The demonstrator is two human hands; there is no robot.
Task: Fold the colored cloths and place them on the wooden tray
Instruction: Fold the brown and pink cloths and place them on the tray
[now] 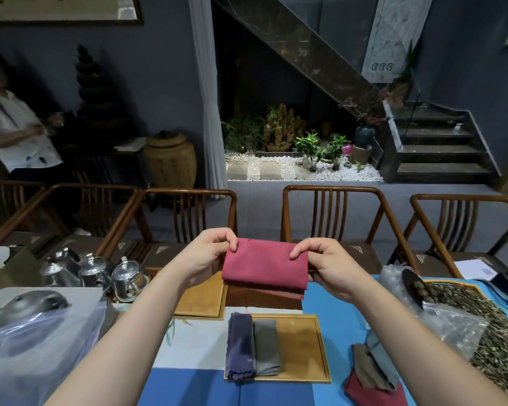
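A red cloth [264,266], folded into a rectangle, hangs in the air above the table. My left hand [206,256] pinches its upper left corner and my right hand [323,265] pinches its upper right corner. Below, a wooden tray [302,347] holds two folded cloths side by side on its left half: a purple cloth [240,345] and a grey cloth [266,347]. To the right of the tray lies a loose pile of cloths [370,373], brown and grey-blue on top of a dark red one.
A second wooden tray [201,300] lies farther back. Metal teapots [100,273] stand at the left, with a dark pot in a plastic bag [27,332] nearer. Dried tea leaves [481,317] and a clear bag fill the right. Wooden chairs [335,218] line the far edge. A person stands far left.
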